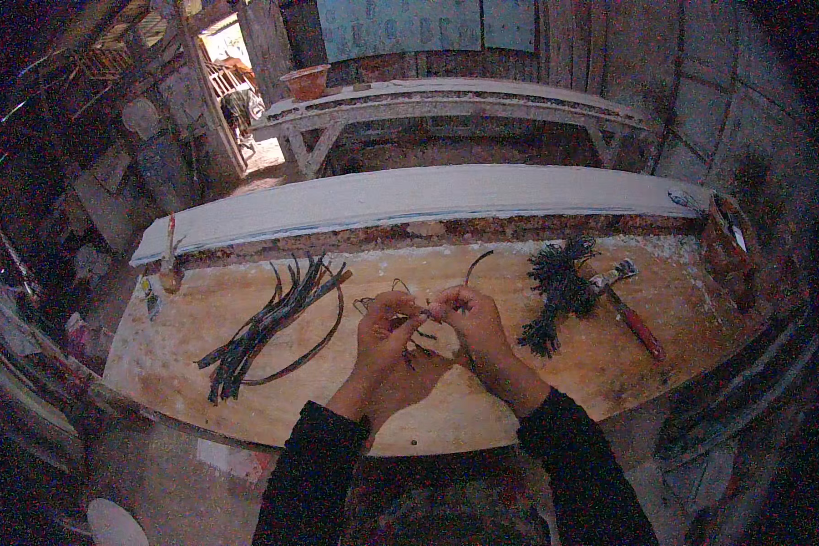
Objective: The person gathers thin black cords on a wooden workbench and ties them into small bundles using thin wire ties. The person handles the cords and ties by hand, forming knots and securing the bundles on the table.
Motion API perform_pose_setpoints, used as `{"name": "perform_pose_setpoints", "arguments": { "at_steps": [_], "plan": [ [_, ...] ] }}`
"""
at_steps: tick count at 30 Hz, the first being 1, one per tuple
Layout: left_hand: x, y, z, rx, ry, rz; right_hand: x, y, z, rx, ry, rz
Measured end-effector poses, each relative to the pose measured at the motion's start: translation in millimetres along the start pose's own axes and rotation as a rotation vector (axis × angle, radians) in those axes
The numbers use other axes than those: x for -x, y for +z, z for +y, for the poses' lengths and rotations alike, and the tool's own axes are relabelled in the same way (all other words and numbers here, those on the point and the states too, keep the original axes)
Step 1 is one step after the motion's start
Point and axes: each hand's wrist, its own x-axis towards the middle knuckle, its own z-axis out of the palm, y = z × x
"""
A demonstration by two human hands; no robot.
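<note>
Over the middle of the wooden worktop my left hand (pixel 389 338) and my right hand (pixel 479 329) meet, thumbs and fingertips pinched together. Both grip a thin dark strip (pixel 478 262); one end sticks up beyond my right hand, and thin loops show around my left fingers. How it is bent between the fingertips is too small to make out. Left of my hands lies a loose bundle of long dark strips (pixel 268 323), one curving out in an arc. To the right is a pile of short, knotted-looking dark strips (pixel 558 287).
A brush with a red handle (pixel 642 329) lies against the right pile. Along the worktop's (pixel 400 437) far edge runs a long pale board (pixel 409 196). A brown bag-like container (pixel 730 238) stands at the right end; a brush (pixel 170 246) is at the left. A bench (pixel 464 107) with a reddish pot (pixel 307 83) stands behind.
</note>
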Motion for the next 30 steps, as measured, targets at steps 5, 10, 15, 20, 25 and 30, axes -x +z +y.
{"name": "perform_pose_setpoints", "arguments": {
  "at_steps": [5, 10, 15, 20, 25, 30],
  "plan": [
    [3, 12, 21, 0.092, -0.057, 0.121, -1, -2, 10, 0.573, -0.425, 0.139],
    [2, 11, 32, 0.086, -0.06, 0.143, -2, -5, 10, 0.918, -0.731, 0.174],
    [5, 13, 37, -0.08, -0.013, 0.132, 3, 2, -3, 0.746, -0.536, 0.137],
    [4, 11, 17, -0.316, 0.206, 0.069, -6, -1, 17, 0.899, -0.565, 0.191],
    [7, 11, 20, -0.305, 0.13, 0.127, 0, 10, 8, 0.836, -0.544, 0.158],
    [7, 22, 28, -0.248, 0.055, 0.171, 0, 8, 18, 0.755, -0.552, 0.165]
  ]
}}
